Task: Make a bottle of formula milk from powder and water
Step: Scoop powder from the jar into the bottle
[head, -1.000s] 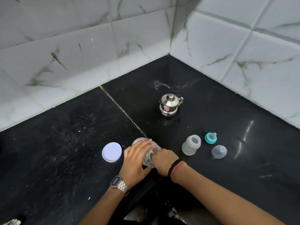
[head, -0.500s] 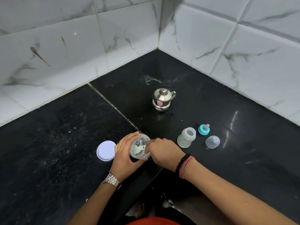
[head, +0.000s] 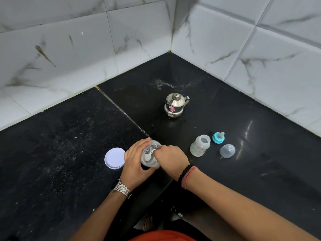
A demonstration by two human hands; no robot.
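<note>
While the left hand (head: pixel 134 161) is gripping the clear jar (head: pixel 149 155) of powder, tilted on the black counter (head: pixel 69 136), the right hand (head: pixel 171 158) is reaching into its mouth, fingers curled; what they pinch is hidden. Beside them, the white lid (head: pixel 114 158) is lying flat, with the open bottle (head: pixel 199 145), teat (head: pixel 218 137), cap (head: pixel 227 151) and steel kettle (head: pixel 175 106) standing apart to the right.

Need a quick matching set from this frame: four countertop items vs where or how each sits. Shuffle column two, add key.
Items:
1. steel pot
2. baby bottle
3. white lid
4. clear dome cap

States:
A. flat on the counter, just left of the left hand
B. open, no teat fitted
C. lid on, nearest the wall corner
D. right of the bottle, near the teal teat ring

Pairs: 1-C, 2-B, 3-A, 4-D
</note>
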